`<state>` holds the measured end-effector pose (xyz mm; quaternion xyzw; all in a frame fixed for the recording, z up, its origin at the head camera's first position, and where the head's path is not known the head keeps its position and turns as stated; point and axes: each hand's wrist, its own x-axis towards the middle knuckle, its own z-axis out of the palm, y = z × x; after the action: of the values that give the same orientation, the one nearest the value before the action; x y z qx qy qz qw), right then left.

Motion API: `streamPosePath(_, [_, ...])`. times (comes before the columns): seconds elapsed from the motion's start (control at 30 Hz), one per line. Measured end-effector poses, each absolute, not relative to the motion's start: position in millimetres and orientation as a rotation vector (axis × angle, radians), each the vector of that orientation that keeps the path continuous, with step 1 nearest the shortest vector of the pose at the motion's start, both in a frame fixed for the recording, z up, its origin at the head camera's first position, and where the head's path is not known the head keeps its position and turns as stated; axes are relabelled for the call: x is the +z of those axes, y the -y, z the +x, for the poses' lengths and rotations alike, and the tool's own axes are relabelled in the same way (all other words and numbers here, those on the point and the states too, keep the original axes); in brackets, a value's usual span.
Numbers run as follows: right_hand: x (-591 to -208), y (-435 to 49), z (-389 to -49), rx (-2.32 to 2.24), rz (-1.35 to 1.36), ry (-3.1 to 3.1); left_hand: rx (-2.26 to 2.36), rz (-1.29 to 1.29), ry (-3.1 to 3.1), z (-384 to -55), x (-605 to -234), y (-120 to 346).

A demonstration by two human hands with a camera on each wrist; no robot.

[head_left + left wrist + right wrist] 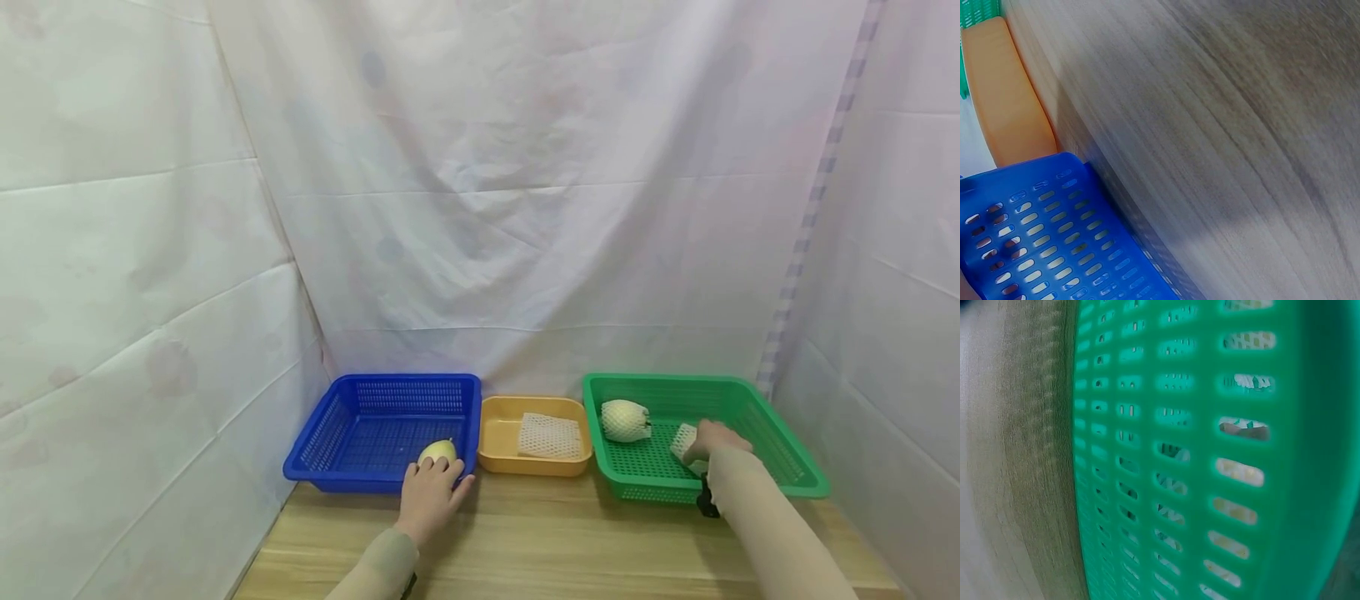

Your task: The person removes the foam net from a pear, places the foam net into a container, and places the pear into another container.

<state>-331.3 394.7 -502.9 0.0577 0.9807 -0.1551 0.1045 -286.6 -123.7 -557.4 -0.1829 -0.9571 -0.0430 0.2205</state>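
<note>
A pale yellow-green pear (437,452) with a short stem sits in the front right corner of the blue plastic basket (306,467). My left hand (431,500) reaches over the rim there, its fingertips at the pear and its thumb spread to the right. Inside the green plastic basket (787,433), my right hand (718,440) grips a fruit in a white foam net (683,441), mostly covered by the hand. Another net-wrapped fruit (624,420) lies at the left in the same basket. Slots in the green basket wall (1204,444) show bits of netting.
Between the two baskets stands a shallow orange tray (495,465) holding an empty white foam net (550,436). All three containers stand on a wooden tabletop (540,533). White cloth (480,208) hangs behind and along both sides.
</note>
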Motion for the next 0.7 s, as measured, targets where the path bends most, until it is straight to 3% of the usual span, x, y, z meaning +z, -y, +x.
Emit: streamPosePath(0.7, [-511, -394, -327, -0.552, 0.244, -2.875, -0.119, -0.513, 2.649, -286, -556, 123])
